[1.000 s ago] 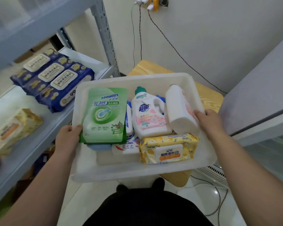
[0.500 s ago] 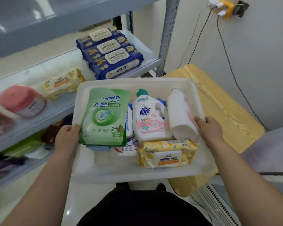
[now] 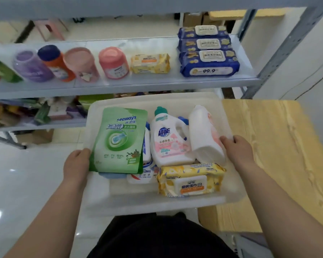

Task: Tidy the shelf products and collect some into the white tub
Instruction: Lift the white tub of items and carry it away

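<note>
Gripping the white rectangular plastic tub (image 3: 157,203) by both side rims, left hand (image 3: 76,164) and right hand (image 3: 238,151) hold it before the grey metal shelf (image 3: 119,88).
Shelf now squarely ahead (earlier off to the left); both grips unchanged.

- Your left hand (image 3: 76,165) grips the left rim of the white rectangular plastic tub (image 3: 153,202), with the thumb on top at the edge.
- Your right hand (image 3: 238,151) grips the right rim, fingers (image 3: 238,139) curled over the edge and the thumb inside.
- Your bare left forearm (image 3: 45,220) and bare right forearm (image 3: 287,211) reach forward from the lower corners, angling inward, wrists roughly level.
</note>
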Motion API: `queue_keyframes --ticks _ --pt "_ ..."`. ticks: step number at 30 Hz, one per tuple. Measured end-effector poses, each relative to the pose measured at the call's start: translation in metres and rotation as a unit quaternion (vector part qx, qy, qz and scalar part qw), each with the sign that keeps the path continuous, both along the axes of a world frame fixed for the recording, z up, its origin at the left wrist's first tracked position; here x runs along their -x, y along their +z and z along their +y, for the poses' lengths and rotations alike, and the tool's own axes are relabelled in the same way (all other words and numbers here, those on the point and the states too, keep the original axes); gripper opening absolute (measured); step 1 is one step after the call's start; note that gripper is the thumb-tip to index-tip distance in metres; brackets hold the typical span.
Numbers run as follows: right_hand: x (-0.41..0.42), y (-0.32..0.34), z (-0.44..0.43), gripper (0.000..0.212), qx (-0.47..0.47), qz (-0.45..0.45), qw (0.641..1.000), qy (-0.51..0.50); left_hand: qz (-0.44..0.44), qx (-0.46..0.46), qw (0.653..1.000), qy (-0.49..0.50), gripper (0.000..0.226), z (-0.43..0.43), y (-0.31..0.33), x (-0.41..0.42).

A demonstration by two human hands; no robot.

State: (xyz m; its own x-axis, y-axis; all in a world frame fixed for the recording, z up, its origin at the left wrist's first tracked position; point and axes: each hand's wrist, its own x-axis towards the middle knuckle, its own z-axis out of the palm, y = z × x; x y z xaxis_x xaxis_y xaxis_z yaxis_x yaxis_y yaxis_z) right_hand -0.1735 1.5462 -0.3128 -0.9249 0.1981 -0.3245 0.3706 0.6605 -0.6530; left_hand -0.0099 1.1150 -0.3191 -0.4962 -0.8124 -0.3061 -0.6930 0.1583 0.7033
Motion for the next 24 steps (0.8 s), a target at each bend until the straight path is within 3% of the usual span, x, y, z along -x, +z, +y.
queue_keyframes --ticks 16,24 --pt "-0.013 -0.006 -0.258 0.041 -0.03 -0.014 0.967 0.252 0.035 -0.042 0.958 0.281 0.021 -0.125 -0.01 -0.187" --pt "-0.022 -0.007 -0.393 0.037 -0.022 -0.007 0.925 0.379 0.021 -0.033 0.91 0.414 0.035 -0.154 -0.02 -0.261"
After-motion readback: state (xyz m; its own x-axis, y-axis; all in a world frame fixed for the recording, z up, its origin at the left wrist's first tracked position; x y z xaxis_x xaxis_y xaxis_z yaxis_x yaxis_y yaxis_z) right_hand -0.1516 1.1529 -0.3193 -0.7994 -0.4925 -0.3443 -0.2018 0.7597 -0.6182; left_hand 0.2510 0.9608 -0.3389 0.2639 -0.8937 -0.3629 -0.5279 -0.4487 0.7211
